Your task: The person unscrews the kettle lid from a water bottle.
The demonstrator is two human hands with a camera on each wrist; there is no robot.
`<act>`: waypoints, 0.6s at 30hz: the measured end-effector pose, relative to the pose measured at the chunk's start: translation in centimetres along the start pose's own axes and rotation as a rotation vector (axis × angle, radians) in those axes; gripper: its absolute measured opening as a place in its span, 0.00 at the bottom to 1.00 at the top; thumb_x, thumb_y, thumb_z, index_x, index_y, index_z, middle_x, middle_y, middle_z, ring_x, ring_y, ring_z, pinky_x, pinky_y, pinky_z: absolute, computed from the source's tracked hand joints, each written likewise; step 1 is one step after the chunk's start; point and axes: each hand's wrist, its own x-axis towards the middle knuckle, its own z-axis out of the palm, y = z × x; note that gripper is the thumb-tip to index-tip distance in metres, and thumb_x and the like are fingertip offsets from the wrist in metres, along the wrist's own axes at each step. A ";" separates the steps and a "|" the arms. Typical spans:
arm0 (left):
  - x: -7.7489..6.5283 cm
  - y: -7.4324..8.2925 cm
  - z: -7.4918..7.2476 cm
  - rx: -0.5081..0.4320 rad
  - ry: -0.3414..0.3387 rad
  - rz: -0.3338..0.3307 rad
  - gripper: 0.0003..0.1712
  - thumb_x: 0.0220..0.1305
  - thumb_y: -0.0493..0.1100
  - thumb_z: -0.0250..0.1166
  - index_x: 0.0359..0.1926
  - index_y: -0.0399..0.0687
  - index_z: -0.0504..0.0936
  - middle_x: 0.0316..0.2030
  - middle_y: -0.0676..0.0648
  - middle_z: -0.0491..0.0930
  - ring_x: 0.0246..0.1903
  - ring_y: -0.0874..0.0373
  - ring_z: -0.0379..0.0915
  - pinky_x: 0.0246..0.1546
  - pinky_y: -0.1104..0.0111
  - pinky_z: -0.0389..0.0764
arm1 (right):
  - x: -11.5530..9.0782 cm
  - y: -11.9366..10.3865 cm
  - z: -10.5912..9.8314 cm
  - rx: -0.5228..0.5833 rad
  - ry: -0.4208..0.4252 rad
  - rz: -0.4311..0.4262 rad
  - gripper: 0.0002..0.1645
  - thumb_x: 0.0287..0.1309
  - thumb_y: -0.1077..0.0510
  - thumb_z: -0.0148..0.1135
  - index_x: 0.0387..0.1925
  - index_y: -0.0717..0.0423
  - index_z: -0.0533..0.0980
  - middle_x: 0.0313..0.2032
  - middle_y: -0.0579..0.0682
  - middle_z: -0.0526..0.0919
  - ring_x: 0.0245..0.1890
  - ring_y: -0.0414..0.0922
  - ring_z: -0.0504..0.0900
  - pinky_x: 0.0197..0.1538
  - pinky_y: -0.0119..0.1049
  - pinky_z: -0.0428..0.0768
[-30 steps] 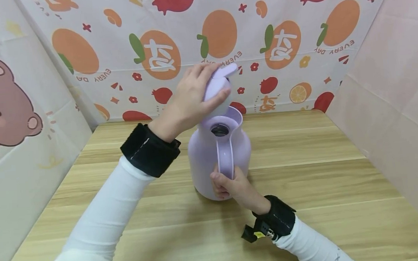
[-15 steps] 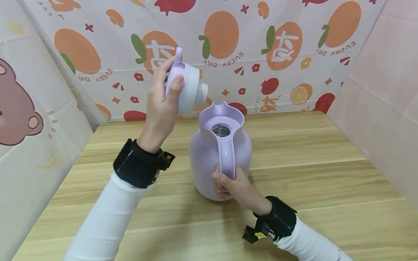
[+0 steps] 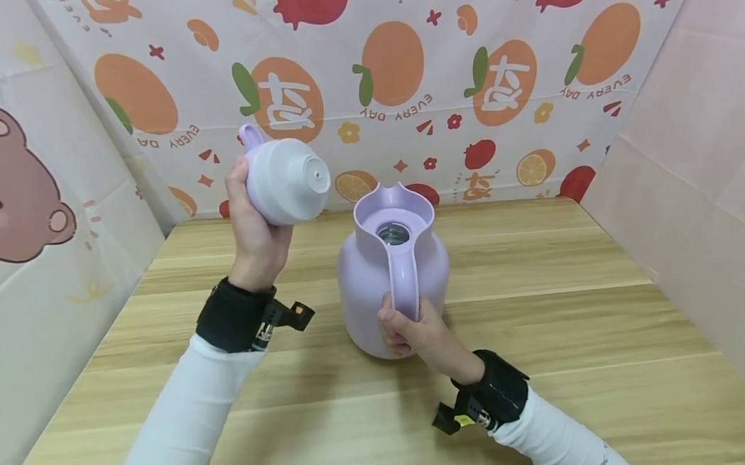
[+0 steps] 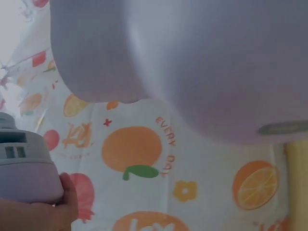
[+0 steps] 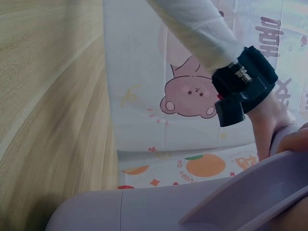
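A lilac thermos jug [image 3: 362, 290] stands upright on the table, its round mouth [image 3: 394, 233] uncovered inside the flared collar. My right hand [image 3: 417, 329] grips the lower part of the jug's handle [image 3: 404, 280]. Up and to the left of the jug, my left hand [image 3: 257, 236] holds the jug's stopper lid [image 3: 286, 181] in the air, tilted so that its white underside faces right. In the left wrist view the lid [image 4: 29, 178] shows at the lower left with fingers round it, while the jug's body [image 4: 216, 62] fills the top. The right wrist view shows the jug's side [image 5: 144, 207] close up.
The wood-grain table [image 3: 544, 321] runs out to both sides of the jug. Behind it hangs a fruit-print cloth [image 3: 445, 64], with a bear-print cloth [image 3: 106, 177] on the left and a pale cloth [image 3: 694, 149] on the right.
My left hand has lifted the lid off the jug's mouth, moved it left and turned its underside to the right. My right hand and the jug have stayed in place.
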 end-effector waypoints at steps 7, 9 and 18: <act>-1.6 -0.9 -1.9 -0.222 0.050 -0.154 0.26 0.69 0.56 0.37 0.50 0.42 0.70 0.45 0.44 0.72 0.43 0.54 0.70 0.48 0.63 0.67 | 0.1 0.0 0.0 -0.002 0.000 0.007 0.20 0.65 0.53 0.50 0.22 0.61 0.58 0.14 0.49 0.58 0.13 0.43 0.57 0.16 0.32 0.57; -2.0 -1.2 -2.5 -0.250 0.075 -0.191 0.27 0.69 0.58 0.38 0.52 0.42 0.68 0.47 0.44 0.70 0.46 0.53 0.69 0.50 0.62 0.65 | 0.0 0.0 0.0 -0.008 -0.002 0.006 0.20 0.65 0.53 0.50 0.22 0.61 0.58 0.14 0.49 0.58 0.13 0.43 0.57 0.16 0.33 0.57; -3.3 -2.3 -5.1 -0.371 0.134 -0.292 0.31 0.67 0.61 0.40 0.63 0.50 0.58 0.59 0.46 0.61 0.55 0.54 0.60 0.58 0.61 0.55 | -0.1 0.0 0.1 -0.003 0.007 0.014 0.21 0.64 0.53 0.51 0.23 0.61 0.58 0.15 0.48 0.59 0.13 0.42 0.58 0.17 0.32 0.58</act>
